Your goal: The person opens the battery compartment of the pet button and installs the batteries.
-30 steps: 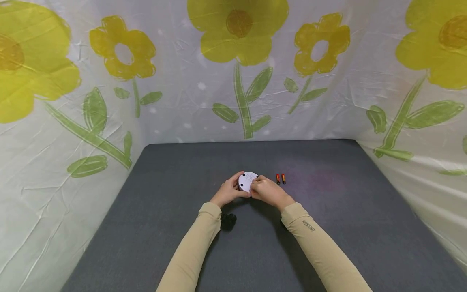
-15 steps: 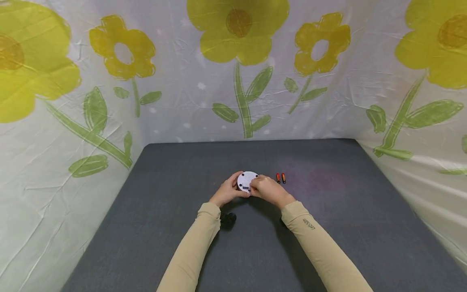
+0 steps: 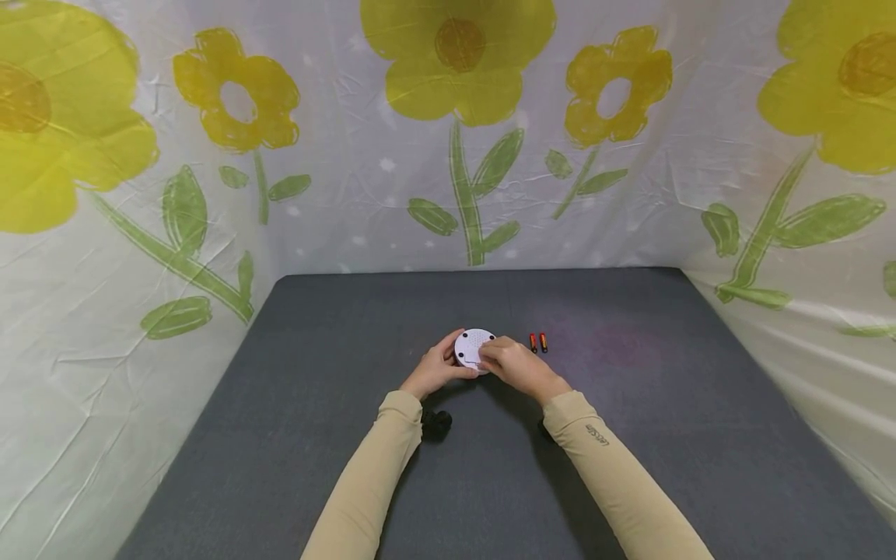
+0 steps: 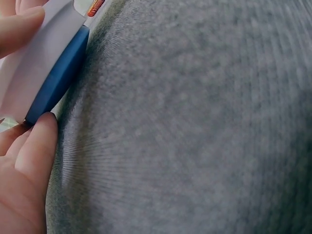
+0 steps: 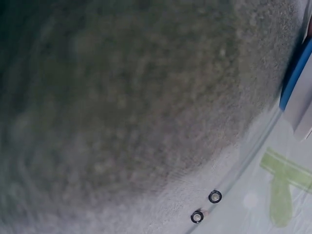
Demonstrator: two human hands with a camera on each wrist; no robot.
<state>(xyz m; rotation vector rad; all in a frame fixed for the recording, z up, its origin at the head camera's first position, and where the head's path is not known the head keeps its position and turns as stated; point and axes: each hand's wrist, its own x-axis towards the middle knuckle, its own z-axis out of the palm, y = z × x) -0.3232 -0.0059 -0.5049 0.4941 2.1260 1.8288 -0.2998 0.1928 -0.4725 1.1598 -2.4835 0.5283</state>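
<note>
One round white gadget point(image 3: 473, 342) is held at its left rim in the grip of the left hand point(image 3: 439, 369), whose thumb and fingers are closed on the edge. Its lower right part is covered by the bent fingers of the right hand point(image 3: 514, 367); whether anything is pinched there cannot be told. The dark slot visible half a second ago is now replaced by a thin line point(image 3: 472, 362), so the opening is judged to be covered over, though whether firmly is hidden. Just to the right, two batteries point(image 3: 544, 342) are left untouched on the tabletop point(image 3: 280, 435). A black object point(image 3: 437, 425) is partly hidden by the left sleeve point(image 3: 374, 474). In the right wrist view, the right hand is almost wholly cut off.
</note>
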